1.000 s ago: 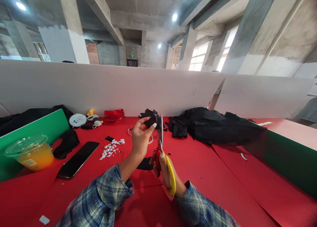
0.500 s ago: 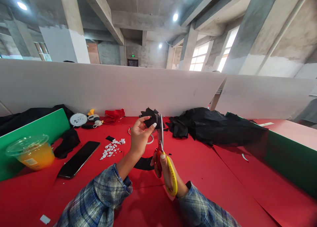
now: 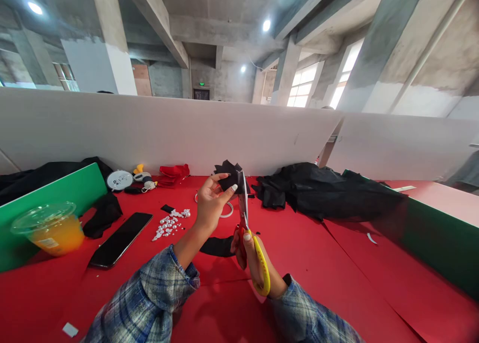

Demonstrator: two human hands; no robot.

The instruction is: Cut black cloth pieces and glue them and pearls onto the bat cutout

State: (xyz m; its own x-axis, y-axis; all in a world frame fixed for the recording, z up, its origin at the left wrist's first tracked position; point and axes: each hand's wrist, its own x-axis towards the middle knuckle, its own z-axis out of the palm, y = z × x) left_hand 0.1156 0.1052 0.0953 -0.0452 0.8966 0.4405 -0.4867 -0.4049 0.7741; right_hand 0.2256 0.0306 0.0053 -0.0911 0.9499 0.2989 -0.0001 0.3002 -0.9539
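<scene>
Between its thumb and fingers, my left hand (image 3: 211, 199) pinches a piece of black fabric (image 3: 229, 176) with a jagged, pointed edge, held up above the table. My right hand (image 3: 252, 253) grips scissors (image 3: 264, 268) with yellow and red handles. Their blades point upward and lie at the right edge of the fabric. Behind my left hand a white ring (image 3: 227, 212) lies on the table, partly hidden. Below the hands rests a curved black fabric strip (image 3: 217, 247). White pearl beads (image 3: 166, 227) are scattered left of my left wrist.
On the red tabletop (image 3: 322, 283) at left are a black phone (image 3: 121, 240), a lidded cup of orange drink (image 3: 56, 236) and a green panel (image 3: 86, 183). Black fabric (image 3: 318, 193) is heaped at back right. A white partition (image 3: 187, 133) stands behind, a green-sided box (image 3: 437, 243) at right.
The scissor blades look closer together than before at the fabric's edge. Both hands keep nearly the same place, and the whole view has shifted slightly.
</scene>
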